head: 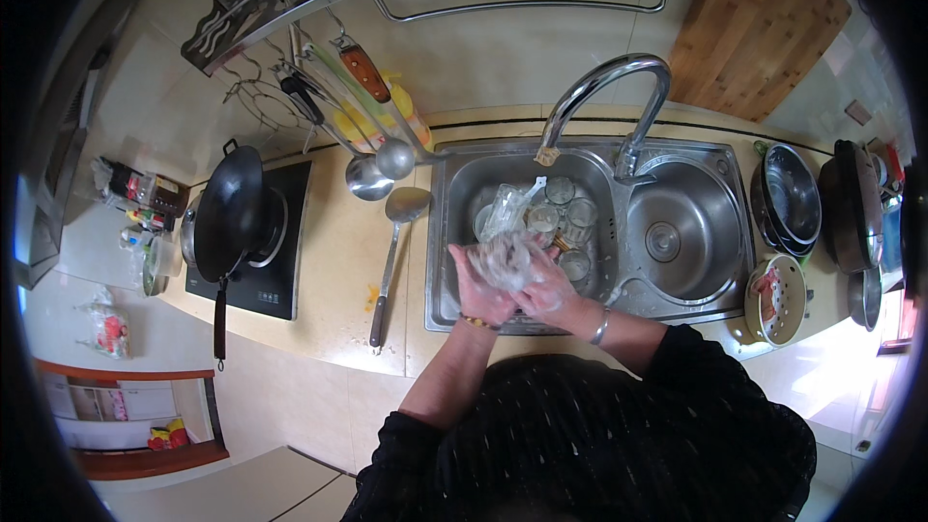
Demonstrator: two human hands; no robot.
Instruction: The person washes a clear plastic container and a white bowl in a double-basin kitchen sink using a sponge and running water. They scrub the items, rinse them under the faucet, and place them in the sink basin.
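Over the left basin of a stainless steel sink (451, 290), my left hand (482, 296) and my right hand (547, 290) meet around a foamy object (502, 261). Motion blur and suds hide whether it is a glass, a scrubber or both. Lather coats the fingers of my right hand. Just beyond my hands, several clear drinking glasses (560, 191) sit in the basin. A larger clear glass vessel (505, 209) lies tilted on the left, beside a white handle (538, 185). A chrome faucet (605, 76) arches over the basin; no water stream shows.
Left of the sink, a metal spatula (395, 246) lies on the counter, and a black wok (230, 217) rests on an induction cooktop (283, 283). Ladles (395, 158) hang from the rack. Right of the round basin (696, 232) stand a cream colander (776, 301) and stacked metal bowls (790, 192).
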